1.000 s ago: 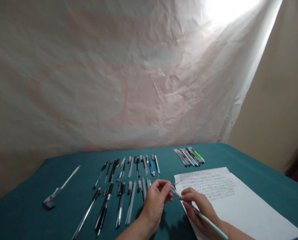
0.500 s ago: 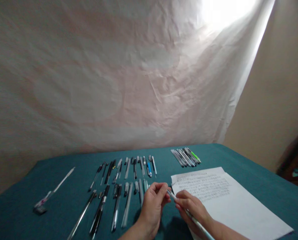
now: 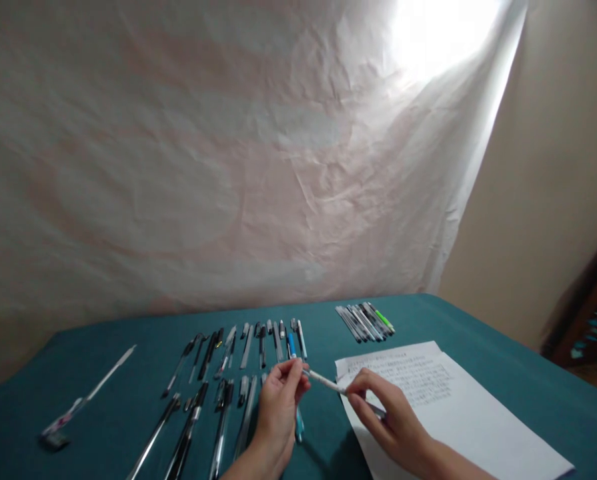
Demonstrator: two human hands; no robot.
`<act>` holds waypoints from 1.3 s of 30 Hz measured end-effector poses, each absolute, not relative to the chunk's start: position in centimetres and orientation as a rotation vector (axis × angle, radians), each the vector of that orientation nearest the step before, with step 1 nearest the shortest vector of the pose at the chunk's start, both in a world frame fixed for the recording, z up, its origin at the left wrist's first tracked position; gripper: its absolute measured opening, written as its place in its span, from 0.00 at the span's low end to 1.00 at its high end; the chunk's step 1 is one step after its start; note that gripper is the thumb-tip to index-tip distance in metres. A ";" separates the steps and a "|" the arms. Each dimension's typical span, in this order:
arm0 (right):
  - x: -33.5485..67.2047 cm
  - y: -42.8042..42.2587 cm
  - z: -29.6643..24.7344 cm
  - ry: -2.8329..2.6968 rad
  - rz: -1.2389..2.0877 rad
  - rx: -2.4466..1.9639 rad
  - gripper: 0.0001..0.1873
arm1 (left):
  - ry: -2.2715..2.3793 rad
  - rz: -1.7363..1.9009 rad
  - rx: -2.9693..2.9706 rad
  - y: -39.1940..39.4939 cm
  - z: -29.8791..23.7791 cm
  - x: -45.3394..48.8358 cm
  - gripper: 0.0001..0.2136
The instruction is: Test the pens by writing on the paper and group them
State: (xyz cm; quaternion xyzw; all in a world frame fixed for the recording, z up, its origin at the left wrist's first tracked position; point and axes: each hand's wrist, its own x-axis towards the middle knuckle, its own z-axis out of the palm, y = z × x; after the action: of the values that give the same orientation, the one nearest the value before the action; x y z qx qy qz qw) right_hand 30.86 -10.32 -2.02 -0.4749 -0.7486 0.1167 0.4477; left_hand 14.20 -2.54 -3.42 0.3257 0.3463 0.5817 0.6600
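My left hand [image 3: 277, 400] and my right hand [image 3: 385, 420] hover over the teal tablecloth [image 3: 478, 340] near its front edge. Between them runs a thin white pen part [image 3: 323, 382]. The left fingertips pinch its left end and the right fingertips pinch its right end. A light teal pen piece [image 3: 299, 425] pokes out just below my left hand; I cannot tell whether that hand holds it. My right hand lies over the left edge of a white sheet of paper [image 3: 443, 400] with handwriting on it.
Two rows of several pens [image 3: 248, 343] lie left of my hands. A smaller bunch of pens [image 3: 364, 320] sits at the back right. A long white tool [image 3: 91, 393] lies at far left. A creased white sheet hangs behind the table; dark furniture [image 3: 588, 313] stands at right.
My hands have drawn apart, and the thin white part now spans the gap between them. The long teal pen is gone from my right hand; a teal piece shows by my left hand.
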 end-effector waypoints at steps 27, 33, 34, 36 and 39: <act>49.6 1.8 -4.5 -1.175 -0.030 -2.506 0.15 | 1.161 0.789 2.735 -4.2 -3.2 12.7 0.06; 50.4 2.7 -5.9 -1.154 0.035 -2.536 0.16 | 1.188 0.697 2.748 -4.3 -3.2 12.6 0.07; 50.4 2.7 -6.0 -1.158 0.040 -2.531 0.16 | 1.181 0.688 2.747 -4.4 -3.1 12.6 0.07; 50.4 2.6 -6.1 -1.167 0.045 -2.520 0.16 | 1.169 0.684 2.742 -4.4 -3.0 12.6 0.07; 50.2 2.3 -5.8 -1.178 0.031 -2.500 0.18 | 1.166 0.694 2.726 -4.5 -2.9 12.6 0.07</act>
State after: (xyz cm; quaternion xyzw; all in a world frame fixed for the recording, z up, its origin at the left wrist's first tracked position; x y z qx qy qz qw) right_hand 50.23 2.27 -5.84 -0.8885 -0.4185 0.0109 0.1878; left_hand 12.60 -4.47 -2.94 0.8941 0.3825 0.2277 0.0485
